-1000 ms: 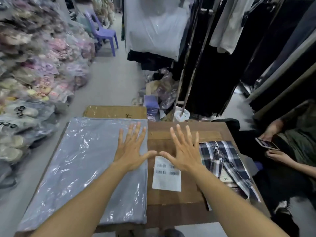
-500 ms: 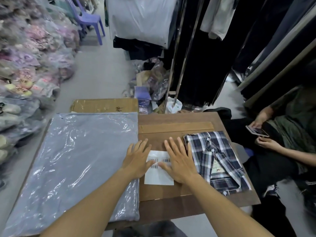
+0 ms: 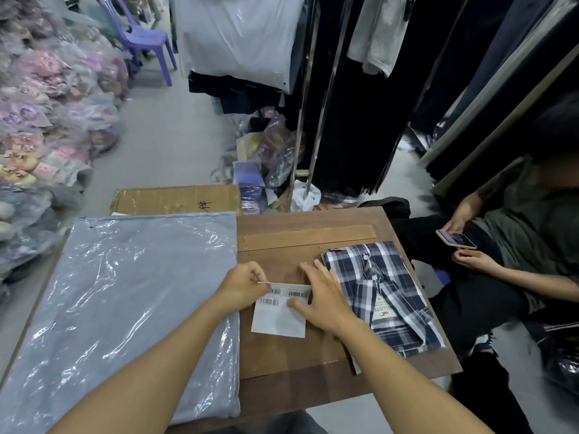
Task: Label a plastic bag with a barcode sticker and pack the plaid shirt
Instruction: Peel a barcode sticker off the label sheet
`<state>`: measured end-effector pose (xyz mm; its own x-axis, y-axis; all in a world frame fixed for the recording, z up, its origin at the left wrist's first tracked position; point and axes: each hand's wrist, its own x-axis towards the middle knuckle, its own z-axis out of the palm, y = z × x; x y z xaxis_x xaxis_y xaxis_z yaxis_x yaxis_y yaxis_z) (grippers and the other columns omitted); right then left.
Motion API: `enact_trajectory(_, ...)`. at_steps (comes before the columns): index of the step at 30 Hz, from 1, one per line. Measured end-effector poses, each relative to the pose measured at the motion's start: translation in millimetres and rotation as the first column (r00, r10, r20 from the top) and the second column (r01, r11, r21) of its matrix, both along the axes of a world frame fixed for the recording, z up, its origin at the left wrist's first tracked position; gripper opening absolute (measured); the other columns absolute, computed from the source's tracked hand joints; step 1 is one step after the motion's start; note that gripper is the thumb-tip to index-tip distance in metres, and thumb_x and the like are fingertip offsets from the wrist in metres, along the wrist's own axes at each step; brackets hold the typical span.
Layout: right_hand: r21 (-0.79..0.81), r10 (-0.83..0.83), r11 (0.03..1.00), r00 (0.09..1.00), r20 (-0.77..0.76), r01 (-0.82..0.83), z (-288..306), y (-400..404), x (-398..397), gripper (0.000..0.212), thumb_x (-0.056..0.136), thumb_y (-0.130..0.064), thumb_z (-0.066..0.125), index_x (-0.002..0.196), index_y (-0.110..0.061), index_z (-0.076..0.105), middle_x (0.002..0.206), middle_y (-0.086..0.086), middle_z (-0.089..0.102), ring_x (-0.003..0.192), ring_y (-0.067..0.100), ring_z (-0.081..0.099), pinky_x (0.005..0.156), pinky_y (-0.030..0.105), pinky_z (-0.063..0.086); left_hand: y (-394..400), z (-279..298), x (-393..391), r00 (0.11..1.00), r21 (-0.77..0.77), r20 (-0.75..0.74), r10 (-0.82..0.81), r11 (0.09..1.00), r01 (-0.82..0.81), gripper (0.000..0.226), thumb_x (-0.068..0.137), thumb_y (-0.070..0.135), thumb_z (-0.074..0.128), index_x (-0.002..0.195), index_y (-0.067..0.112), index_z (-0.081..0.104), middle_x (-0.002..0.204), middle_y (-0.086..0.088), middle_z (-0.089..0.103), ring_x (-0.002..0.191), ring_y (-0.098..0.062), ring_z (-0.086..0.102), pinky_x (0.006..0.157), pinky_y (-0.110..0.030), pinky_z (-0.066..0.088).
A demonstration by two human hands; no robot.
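Observation:
A white sheet of barcode stickers [image 3: 279,317] lies on the brown table [image 3: 307,239] between my hands. My left hand [image 3: 242,285] pinches a sticker edge at the sheet's top left corner, lifting it slightly. My right hand [image 3: 322,297] lies flat on the sheet's right side, fingers spread, pressing it down. A stack of grey plastic bags [image 3: 125,302] covers the table's left half. The folded plaid shirt [image 3: 385,292], navy and white with a paper tag, rests at the right of the table, just beside my right hand.
A cardboard box [image 3: 175,200] sits behind the bags. A seated person [image 3: 517,245] at the right holds a phone [image 3: 456,239]. Clothing racks [image 3: 344,89] hang behind the table. Bagged goods [image 3: 47,104] pile at the left, and a purple plastic chair [image 3: 141,39] stands beyond.
My hands came down from above the table onto the sticker sheet. The left fingers have closed into a pinch on a sticker edge, and the right hand now holds the sheet flat.

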<state>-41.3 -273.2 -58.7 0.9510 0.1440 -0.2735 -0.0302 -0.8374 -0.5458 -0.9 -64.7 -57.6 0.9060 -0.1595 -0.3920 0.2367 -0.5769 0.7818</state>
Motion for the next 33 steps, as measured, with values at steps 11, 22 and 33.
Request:
enact_trajectory(11, 0.687, -0.260, 0.598, 0.911, -0.319, 0.412, 48.9, -3.1, 44.9, 0.025, 0.085, -0.002, 0.074, 0.110, -0.003, 0.069, 0.108, 0.021, 0.075, 0.101, 0.034, 0.072, 0.090, 0.040, 0.057, 17.5, 56.1, 28.0, 0.950, -0.496, -0.202, 0.237, 0.812, -0.308, 0.015, 0.088, 0.001, 0.064, 0.095, 0.012, 0.058, 0.088, -0.005, 0.076, 0.070, -0.011, 0.071, 0.071, -0.028, 0.056)
enact_trajectory(22, 0.725, -0.251, 0.514, 0.889, -0.384, 0.458, 65.3, 24.0, 59.5, 0.014, 0.092, -0.012, 0.066, 0.104, -0.006, 0.072, 0.083, 0.001, 0.073, 0.060, 0.006, 0.057, 0.055, 0.020, 0.047, 9.6, 78.8, 35.3, 0.869, -0.033, 0.337, 0.361, 0.927, -0.373, 0.048, 0.083, 0.024, 0.073, 0.125, 0.020, 0.051, 0.124, 0.000, 0.053, 0.113, -0.019, 0.051, 0.097, -0.034, 0.044)
enact_trajectory(33, 0.782, -0.244, 0.473, 0.913, -0.327, 0.406, 74.2, 33.2, 66.5, 0.021, 0.090, -0.017, 0.070, 0.108, -0.006, 0.072, 0.071, -0.002, 0.064, 0.063, 0.009, 0.052, 0.060, 0.023, 0.044, -22.6, 89.2, 25.8, 0.877, -0.148, 0.467, 0.111, 0.988, -0.046, 0.022, 0.084, 0.025, 0.072, 0.105, 0.020, 0.073, 0.102, 0.009, 0.074, 0.098, -0.006, 0.067, 0.092, -0.027, 0.054)
